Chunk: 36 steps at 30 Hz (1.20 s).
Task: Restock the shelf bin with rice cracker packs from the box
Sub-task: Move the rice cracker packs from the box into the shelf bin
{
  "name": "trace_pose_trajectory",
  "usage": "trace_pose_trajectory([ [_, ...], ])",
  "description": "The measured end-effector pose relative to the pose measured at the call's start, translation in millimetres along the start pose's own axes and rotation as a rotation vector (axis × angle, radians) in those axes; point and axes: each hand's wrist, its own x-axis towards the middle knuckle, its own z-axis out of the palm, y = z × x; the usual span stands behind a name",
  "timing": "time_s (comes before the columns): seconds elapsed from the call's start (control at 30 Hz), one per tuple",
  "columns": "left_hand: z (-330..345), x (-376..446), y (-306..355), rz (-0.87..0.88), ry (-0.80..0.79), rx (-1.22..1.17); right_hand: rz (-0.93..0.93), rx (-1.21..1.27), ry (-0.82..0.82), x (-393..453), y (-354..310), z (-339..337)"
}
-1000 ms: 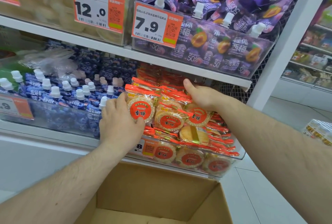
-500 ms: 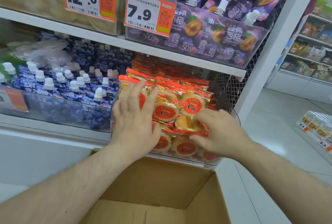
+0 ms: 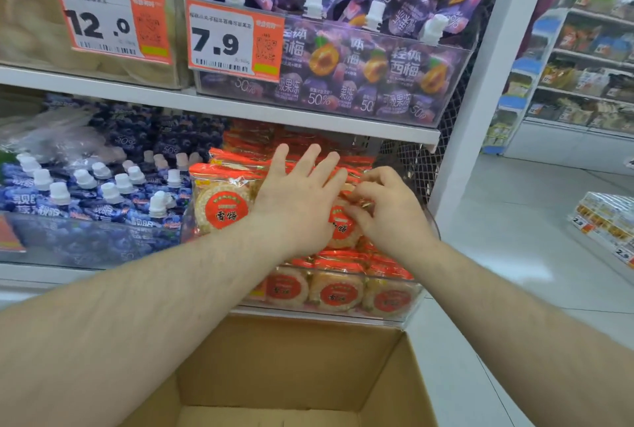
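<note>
Two hands at frame centre: my left hand point(image 3: 298, 200) presses flat, fingers spread wide, on the rice cracker packs point(image 3: 223, 207); my right hand point(image 3: 387, 210) pinches one pack's top edge.

rice cracker packs point(image 3: 223, 202): clear wrap with orange-red edges; pale yellow round crackers inside; a red circle with dark writing on the front
box point(image 3: 291, 368): plain brown cardboard
shelf bin point(image 3: 410, 311): see-through
blue pouches point(image 3: 103, 202): dark blue with white writing; white caps
purple pouches point(image 3: 360, 66): purple with white writing; orange and yellow fruit pictures with small green leaves; white caps
price tags point(image 3: 236, 39): orange with a white patch; big black numbers; black bar stripes; a small green strip
pale packs point(image 3: 31, 32): soft yellow
shelf boards point(image 3: 137, 97): white
wire mesh point(image 3: 417, 166): black criss-cross
floor point(image 3: 514, 221): light grey tiles
</note>
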Motion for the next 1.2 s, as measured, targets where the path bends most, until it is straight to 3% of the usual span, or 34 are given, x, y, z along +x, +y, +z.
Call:
trace_pose_trajectory([
  [0.1, -1, 17, 0, 0.031, -0.060, -0.002, 0.064, 0.086, -0.028, 0, 3, -5],
  [0.23, 2, 25, -3, 0.040, -0.054, -0.009, 0.493, 0.411, 0.071, 4, 7, -9],
  [0.4, 3, 25, 3, -0.039, -0.008, -0.052, 0.880, 0.937, -0.111, 32, 3, 13],
  [0.5, 5, 25, 4, -0.060, 0.037, -0.056, 0.808, 0.864, -0.210, 31, -6, 22],
  [0.93, 19, 26, 6, -0.081, 0.049, -0.072, 0.899, 0.970, -0.135, 72, 13, 19],
  [1.07, 20, 26, 5, -0.075, 0.026, -0.067, 0.905, 0.723, -0.150, 56, 21, 14],
  [1.2, 19, 26, 8, -0.083, -0.008, -0.053, 0.907, 0.702, -0.269, 41, 13, 14],
])
